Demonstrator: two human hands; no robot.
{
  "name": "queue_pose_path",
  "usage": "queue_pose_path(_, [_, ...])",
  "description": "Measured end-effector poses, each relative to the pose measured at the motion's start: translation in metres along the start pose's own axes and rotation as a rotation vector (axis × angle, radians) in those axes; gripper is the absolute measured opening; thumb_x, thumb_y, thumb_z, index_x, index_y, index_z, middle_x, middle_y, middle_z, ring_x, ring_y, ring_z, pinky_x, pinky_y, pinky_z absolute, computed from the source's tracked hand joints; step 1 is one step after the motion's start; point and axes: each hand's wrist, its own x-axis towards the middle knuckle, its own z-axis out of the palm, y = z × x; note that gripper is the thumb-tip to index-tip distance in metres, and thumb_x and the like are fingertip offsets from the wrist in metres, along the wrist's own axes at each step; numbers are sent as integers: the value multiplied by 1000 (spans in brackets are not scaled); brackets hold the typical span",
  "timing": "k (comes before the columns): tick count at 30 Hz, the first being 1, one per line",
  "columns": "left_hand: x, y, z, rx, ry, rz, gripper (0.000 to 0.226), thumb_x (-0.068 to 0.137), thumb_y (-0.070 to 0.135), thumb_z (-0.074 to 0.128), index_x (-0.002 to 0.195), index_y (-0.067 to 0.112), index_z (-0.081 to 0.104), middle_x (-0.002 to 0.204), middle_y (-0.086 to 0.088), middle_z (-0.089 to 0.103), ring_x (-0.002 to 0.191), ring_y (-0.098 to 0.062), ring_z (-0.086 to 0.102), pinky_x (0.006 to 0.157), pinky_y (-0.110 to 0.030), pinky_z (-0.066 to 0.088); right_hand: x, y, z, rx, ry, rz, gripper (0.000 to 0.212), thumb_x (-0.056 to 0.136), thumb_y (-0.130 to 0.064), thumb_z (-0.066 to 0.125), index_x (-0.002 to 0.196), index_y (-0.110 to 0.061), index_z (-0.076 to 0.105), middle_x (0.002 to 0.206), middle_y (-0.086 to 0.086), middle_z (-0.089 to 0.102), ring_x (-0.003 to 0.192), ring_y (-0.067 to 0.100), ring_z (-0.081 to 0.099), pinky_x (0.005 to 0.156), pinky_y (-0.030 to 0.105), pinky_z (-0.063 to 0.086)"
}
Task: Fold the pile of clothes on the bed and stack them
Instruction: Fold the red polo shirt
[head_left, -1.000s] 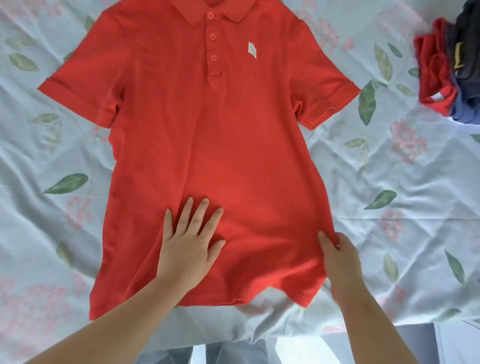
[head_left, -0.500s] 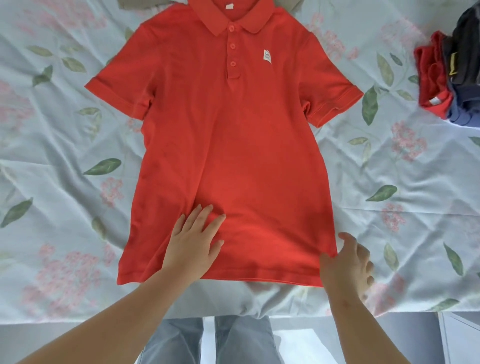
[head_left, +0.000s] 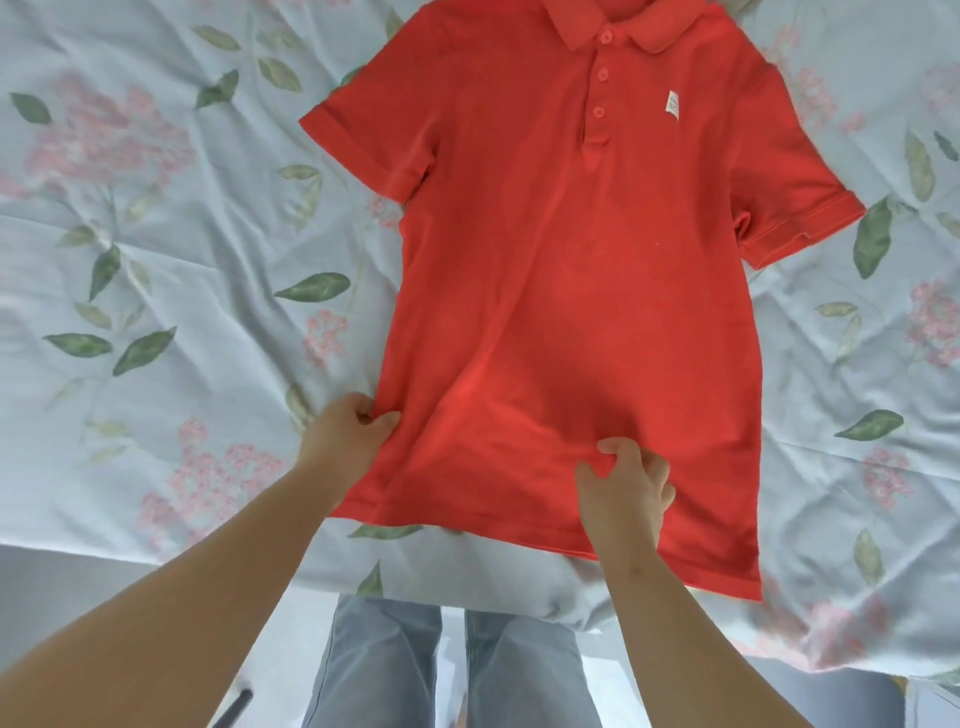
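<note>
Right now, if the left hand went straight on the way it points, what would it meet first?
The red polo shirt: the left hand pinches its side edge and points across the front toward the button placket. Nothing else seems to lie on that line.

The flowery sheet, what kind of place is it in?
Most likely a bedroom. The flowery sheet spreads wide and drops off by the person's legs, as on a bed; a red polo shirt lies on it, its lower part pinched by the left hand and right hand.

Head camera looks steeply down onto the bed (head_left: 156, 234) from close above.
</note>
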Motion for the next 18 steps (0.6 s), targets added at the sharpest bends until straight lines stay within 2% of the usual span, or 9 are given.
queue_pose_path(2, [0,-8,-9,-126,112,28,15,95,24,52,94,10,47,73,3,47,80,-25,49,70,-31,32,0,2,-1,-55,4,9,36,85,-19,55,121,-25,53,136,4,38,119,31,35,100,40,32])
queue_pose_path(4, [0,-22,-20,-222,233,5,15,96,22,51,96,9,43,78,-2,50,79,-27,47,70,-32,32,1,3,-2,-118,-3,17,36,85,-20,56,120,-26,53,136,4,38,121,31,36,101,41,31])
queue_pose_path(6, [0,-32,-20,-203,165,-10,21,93,26,55,102,10,44,87,-4,54,81,-26,49,71,-32,34,5,7,-5,-177,-4,49,33,85,-22,56,117,-26,52,134,6,38,120,33,38,101,42,30])
queue_pose_path(9, [5,-47,-22,46,-36,22,31,88,35,62,108,14,52,92,-1,60,85,-25,55,73,-31,39,12,-4,-3,-215,17,126,31,84,-22,55,115,-20,50,129,13,39,118,36,38,99,42,30])
queue_pose_path(11, [9,-53,-25,153,-11,28,32,88,36,60,110,13,56,97,-7,65,93,-30,60,75,-34,44,14,-14,2,-238,42,154,36,84,-22,55,118,-15,49,129,16,39,120,37,38,100,43,30])
queue_pose_path(13, [10,-52,-29,169,-22,1,31,86,37,62,105,14,54,97,-7,65,95,-32,60,77,-36,47,12,-26,6,-239,77,101,40,84,-21,56,123,-14,48,133,16,39,121,37,37,101,42,29])
queue_pose_path(15, [13,-43,-30,193,-97,-27,36,81,45,65,100,20,47,92,0,59,92,-27,58,79,-36,47,13,-41,9,-219,102,-17,45,83,-19,58,126,-18,48,138,12,37,123,35,36,101,41,28])
queue_pose_path(18, [20,-18,-34,183,-52,-50,50,78,56,62,108,23,41,96,5,56,90,-24,55,78,-35,45,28,-76,12,-192,107,-183,52,83,-19,59,133,-21,45,145,6,32,128,32,33,102,40,27])
